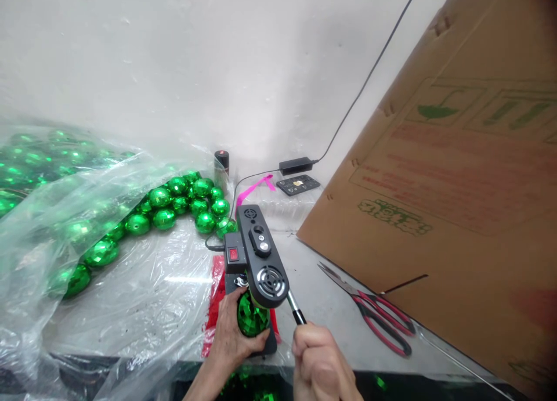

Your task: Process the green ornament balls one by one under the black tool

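My left hand (pixel 230 337) is closed around a shiny green faceted ball (pixel 252 315), like a disco-ball ornament. It holds the ball under the round front end of a black bench machine (pixel 265 256) with vent grilles and a red switch. The ball's top is hidden beneath the machine head. My right hand (pixel 321 360) is wrapped around the grip of the machine's metal lever (pixel 297 309), to the right of the head. Under the machine lies a red sheet (pixel 213 308).
Many green balls (pixel 164 219) lie at left, partly under clear plastic film (pixel 65 244). Red-handled scissors (pixel 369 305) lie at right, beside a big cardboard box (pixel 435 186). Behind are a power adapter (pixel 296 166), a dark phone-like slab (pixel 298 184), a black cylinder (pixel 221 162) and pink ribbon (pixel 255 187).
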The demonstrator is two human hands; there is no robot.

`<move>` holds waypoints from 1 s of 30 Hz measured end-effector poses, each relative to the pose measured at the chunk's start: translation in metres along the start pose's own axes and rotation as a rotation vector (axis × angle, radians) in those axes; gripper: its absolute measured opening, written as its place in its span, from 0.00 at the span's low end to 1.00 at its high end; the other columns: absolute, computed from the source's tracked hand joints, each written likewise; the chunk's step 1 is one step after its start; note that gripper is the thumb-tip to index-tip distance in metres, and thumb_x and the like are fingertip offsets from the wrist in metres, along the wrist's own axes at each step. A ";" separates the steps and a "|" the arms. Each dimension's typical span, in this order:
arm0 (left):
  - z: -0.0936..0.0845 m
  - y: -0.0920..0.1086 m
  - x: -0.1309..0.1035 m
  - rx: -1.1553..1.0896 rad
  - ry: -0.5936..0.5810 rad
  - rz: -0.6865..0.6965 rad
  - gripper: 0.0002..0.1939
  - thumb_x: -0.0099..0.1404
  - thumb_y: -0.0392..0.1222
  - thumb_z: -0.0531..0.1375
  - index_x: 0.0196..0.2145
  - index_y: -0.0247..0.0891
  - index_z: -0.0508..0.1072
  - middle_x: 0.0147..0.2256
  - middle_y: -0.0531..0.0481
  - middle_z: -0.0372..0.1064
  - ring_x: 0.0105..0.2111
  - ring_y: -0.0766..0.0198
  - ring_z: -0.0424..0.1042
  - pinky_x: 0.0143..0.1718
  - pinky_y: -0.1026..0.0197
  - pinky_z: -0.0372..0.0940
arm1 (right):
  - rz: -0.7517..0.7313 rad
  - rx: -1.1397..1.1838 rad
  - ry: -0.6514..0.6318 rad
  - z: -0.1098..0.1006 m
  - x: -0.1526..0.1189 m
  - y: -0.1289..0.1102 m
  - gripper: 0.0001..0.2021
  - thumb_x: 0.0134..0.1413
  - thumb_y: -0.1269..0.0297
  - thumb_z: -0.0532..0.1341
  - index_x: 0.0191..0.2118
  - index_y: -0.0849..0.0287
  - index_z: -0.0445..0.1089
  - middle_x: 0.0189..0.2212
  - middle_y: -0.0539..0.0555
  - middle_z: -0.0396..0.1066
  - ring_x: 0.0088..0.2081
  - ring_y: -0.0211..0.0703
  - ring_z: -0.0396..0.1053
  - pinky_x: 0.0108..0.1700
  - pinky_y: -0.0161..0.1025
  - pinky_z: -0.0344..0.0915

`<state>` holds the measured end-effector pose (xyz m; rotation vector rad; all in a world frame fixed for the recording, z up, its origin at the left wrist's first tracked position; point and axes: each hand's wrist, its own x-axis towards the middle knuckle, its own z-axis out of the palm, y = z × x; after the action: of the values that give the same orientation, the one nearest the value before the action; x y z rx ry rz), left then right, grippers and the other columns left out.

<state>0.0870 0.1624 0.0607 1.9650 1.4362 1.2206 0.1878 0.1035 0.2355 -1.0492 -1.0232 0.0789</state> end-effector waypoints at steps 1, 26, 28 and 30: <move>-0.001 0.001 0.000 0.002 0.002 -0.001 0.39 0.52 0.47 0.75 0.60 0.34 0.75 0.49 0.36 0.83 0.48 0.39 0.85 0.51 0.38 0.83 | -0.010 -0.004 0.000 -0.001 0.000 0.002 0.24 0.83 0.66 0.51 0.27 0.55 0.56 0.27 0.46 0.61 0.28 0.35 0.57 0.35 0.39 0.59; -0.001 0.008 0.004 -0.011 0.022 -0.021 0.39 0.50 0.46 0.74 0.59 0.33 0.76 0.47 0.36 0.83 0.46 0.39 0.85 0.50 0.37 0.83 | -0.244 0.068 -0.045 -0.004 0.008 0.029 0.24 0.82 0.66 0.51 0.26 0.56 0.58 0.24 0.45 0.61 0.22 0.31 0.57 0.22 0.34 0.52; 0.000 0.008 0.003 -0.015 0.044 -0.028 0.39 0.49 0.45 0.74 0.59 0.33 0.76 0.47 0.36 0.83 0.47 0.39 0.84 0.51 0.37 0.83 | -0.249 0.061 -0.047 -0.003 0.010 0.029 0.25 0.83 0.66 0.51 0.26 0.56 0.57 0.24 0.44 0.60 0.22 0.31 0.58 0.22 0.34 0.53; 0.000 0.007 0.004 -0.019 0.027 -0.011 0.40 0.50 0.45 0.74 0.60 0.34 0.76 0.48 0.36 0.83 0.47 0.39 0.85 0.51 0.38 0.83 | -0.258 0.067 -0.049 -0.003 0.011 0.028 0.25 0.83 0.65 0.51 0.26 0.56 0.57 0.23 0.44 0.60 0.22 0.31 0.57 0.22 0.34 0.54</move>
<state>0.0911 0.1631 0.0670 1.9326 1.4408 1.2559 0.2074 0.1224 0.2218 -0.8506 -1.1844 -0.0715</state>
